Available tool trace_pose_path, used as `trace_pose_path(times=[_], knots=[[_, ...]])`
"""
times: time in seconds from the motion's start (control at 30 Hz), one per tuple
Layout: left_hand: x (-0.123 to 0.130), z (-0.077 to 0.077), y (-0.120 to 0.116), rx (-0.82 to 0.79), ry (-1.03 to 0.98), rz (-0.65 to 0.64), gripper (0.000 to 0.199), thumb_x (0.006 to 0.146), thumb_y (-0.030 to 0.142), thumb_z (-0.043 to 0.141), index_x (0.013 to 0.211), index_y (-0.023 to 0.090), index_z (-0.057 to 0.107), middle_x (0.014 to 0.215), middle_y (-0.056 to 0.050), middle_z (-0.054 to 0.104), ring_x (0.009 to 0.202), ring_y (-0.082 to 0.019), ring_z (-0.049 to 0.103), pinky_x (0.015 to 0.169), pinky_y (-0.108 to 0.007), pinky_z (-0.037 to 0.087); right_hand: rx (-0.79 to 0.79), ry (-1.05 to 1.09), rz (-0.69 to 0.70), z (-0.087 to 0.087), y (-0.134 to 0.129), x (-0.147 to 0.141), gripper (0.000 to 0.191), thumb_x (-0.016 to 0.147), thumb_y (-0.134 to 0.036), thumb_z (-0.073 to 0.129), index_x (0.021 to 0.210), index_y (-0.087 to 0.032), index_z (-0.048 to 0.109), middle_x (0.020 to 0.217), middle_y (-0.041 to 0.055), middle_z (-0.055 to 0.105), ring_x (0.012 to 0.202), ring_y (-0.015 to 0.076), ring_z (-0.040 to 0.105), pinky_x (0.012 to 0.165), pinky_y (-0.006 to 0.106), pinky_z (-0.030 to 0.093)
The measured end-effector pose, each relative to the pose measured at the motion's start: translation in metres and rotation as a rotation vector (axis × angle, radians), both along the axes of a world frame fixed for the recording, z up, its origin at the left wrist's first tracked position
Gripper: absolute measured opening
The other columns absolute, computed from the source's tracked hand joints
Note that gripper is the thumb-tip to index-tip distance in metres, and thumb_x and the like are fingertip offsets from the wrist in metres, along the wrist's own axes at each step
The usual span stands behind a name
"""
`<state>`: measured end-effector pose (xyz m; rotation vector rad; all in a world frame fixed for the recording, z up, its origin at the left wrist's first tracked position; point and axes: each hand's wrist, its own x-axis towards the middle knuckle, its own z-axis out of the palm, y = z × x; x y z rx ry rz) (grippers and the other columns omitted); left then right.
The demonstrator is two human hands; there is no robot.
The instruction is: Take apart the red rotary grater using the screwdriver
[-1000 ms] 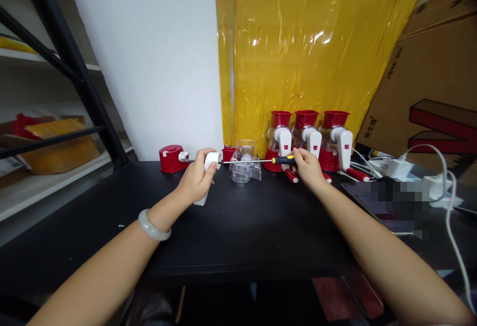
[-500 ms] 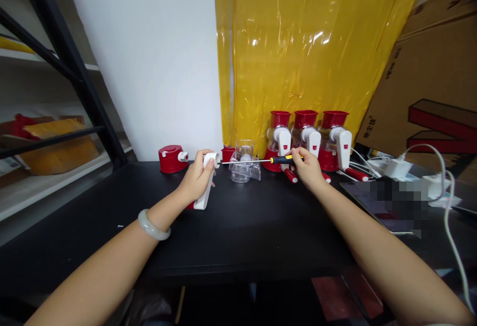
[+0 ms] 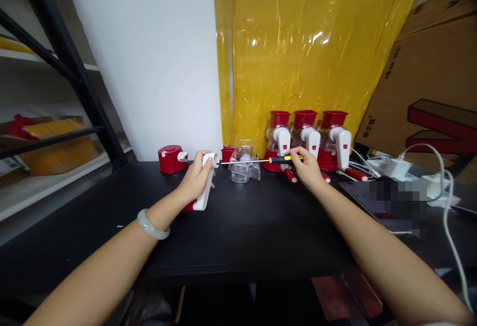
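Note:
My left hand (image 3: 197,178) is closed round the upper end of a white crank handle (image 3: 204,192), whose red grip points down and left. In my right hand (image 3: 304,166) is a screwdriver (image 3: 278,159) with a black and yellow handle, held level between the fingers. Its thin shaft points left, and the tip is at the opening in the handle's top end; how far it enters cannot be made out. Behind the shaft stands a clear plastic housing (image 3: 242,169) on the table. A red base (image 3: 172,159) with a white knob sits left of my left hand.
Three assembled red and white grinders (image 3: 334,154) stand at the back right of the black table (image 3: 238,236). Near them lie a tablet (image 3: 372,206), white chargers (image 3: 398,167) and cables. Behind are yellow plastic sheeting (image 3: 298,42) and a large carton (image 3: 428,77). Shelving (image 3: 59,177) is at the left.
The screwdriver's handle has turned a little and shifted very slightly left. Both hands keep nearly the same place and hold.

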<state>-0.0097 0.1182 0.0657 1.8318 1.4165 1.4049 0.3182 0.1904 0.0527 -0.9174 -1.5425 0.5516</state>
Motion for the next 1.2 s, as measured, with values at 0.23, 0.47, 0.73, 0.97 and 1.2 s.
trace_pose_path(times=[0.23,0.47,0.73,0.97,1.2], knots=[[-0.001,-0.001,0.001,-0.017,-0.01,-0.013,0.04,0.094,0.055,0.04,0.118,0.024,0.041,0.074,0.002,0.055,0.055,-0.013,0.058,0.045,-0.027,0.055,0.052,-0.003,-0.025,-0.001,0.002,0.001,0.03,0.086,-0.049,0.056,0.086,-0.021,0.064,0.083,0.0027,0.063,0.067,0.0143,0.057,0.061,0.027,0.049],[0.001,-0.001,0.001,-0.073,-0.089,-0.094,0.039,0.092,0.056,0.043,0.115,0.025,0.042,0.076,0.002,0.054,0.059,-0.014,0.058,0.044,-0.027,0.055,0.065,0.043,-0.047,0.002,0.001,0.001,0.025,0.084,-0.044,0.058,0.084,-0.021,0.064,0.084,0.0031,0.064,0.073,0.017,0.058,0.067,0.031,0.049],[0.006,-0.003,0.003,-0.166,-0.217,-0.144,0.041,0.088,0.059,0.045,0.11,0.024,0.043,0.073,0.002,0.052,0.06,-0.014,0.055,0.041,-0.027,0.053,0.178,0.023,-0.109,0.008,-0.007,-0.001,0.016,0.083,-0.034,0.057,0.08,-0.02,0.063,0.083,0.0031,0.066,0.082,0.0192,0.06,0.079,0.034,0.047],[0.002,-0.006,0.003,-0.122,0.005,-0.066,0.041,0.092,0.059,0.04,0.116,0.025,0.043,0.078,0.001,0.055,0.058,-0.014,0.059,0.044,-0.025,0.052,0.125,0.056,-0.078,0.006,-0.005,0.001,0.022,0.085,-0.041,0.057,0.085,-0.02,0.065,0.084,0.0031,0.065,0.077,0.0181,0.058,0.069,0.031,0.047],[0.001,0.0,-0.005,0.055,0.31,0.046,0.039,0.098,0.049,0.033,0.124,0.021,0.041,0.078,0.0,0.059,0.051,-0.013,0.06,0.053,-0.028,0.05,-0.018,0.136,0.02,0.007,-0.008,-0.003,0.028,0.083,-0.048,0.059,0.093,-0.022,0.064,0.071,-0.0013,0.059,0.053,0.0121,0.052,0.051,0.026,0.046]])
